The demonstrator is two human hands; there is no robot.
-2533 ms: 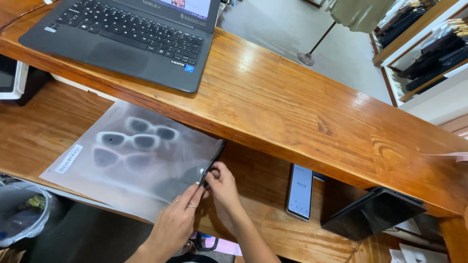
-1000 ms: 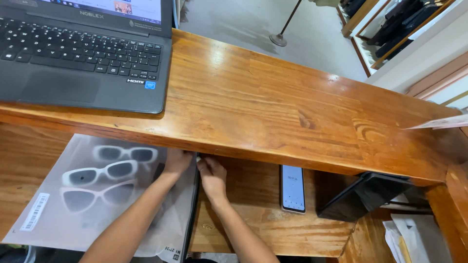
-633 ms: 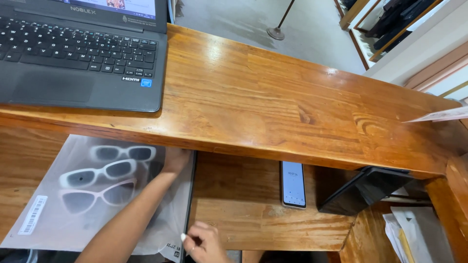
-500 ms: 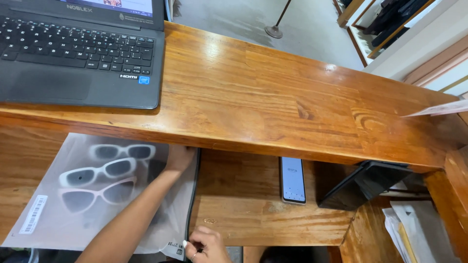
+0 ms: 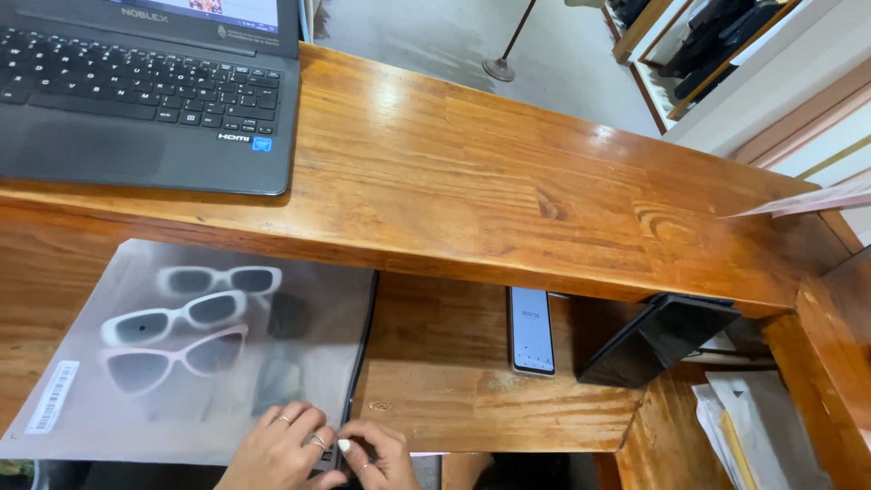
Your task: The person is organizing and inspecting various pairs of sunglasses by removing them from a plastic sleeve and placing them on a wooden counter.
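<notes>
A frosted plastic zip bag point(image 5: 181, 354) lies flat on the lower wooden desk point(image 5: 472, 399). Through it show three pairs of sunglasses and some dark small items. A black zip strip runs down the bag's right edge. My left hand point(image 5: 277, 449) rests on the bag's near right corner. My right hand point(image 5: 376, 458) sits beside it, fingertips pinching the zip slider at the bottom end of the strip. Both hands touch each other at the frame's lower edge.
An open dark laptop point(image 5: 145, 91) stands on the upper wooden counter point(image 5: 508, 181). A smartphone point(image 5: 531, 331) lies screen-up on the lower desk, next to a tilted black tablet-like device point(image 5: 658, 340). Papers point(image 5: 744, 426) sit lower right. Shelves stand at top right.
My right hand slid from the top of the zip strip down to its near end. My left hand came back from the bag's far edge to the near corner.
</notes>
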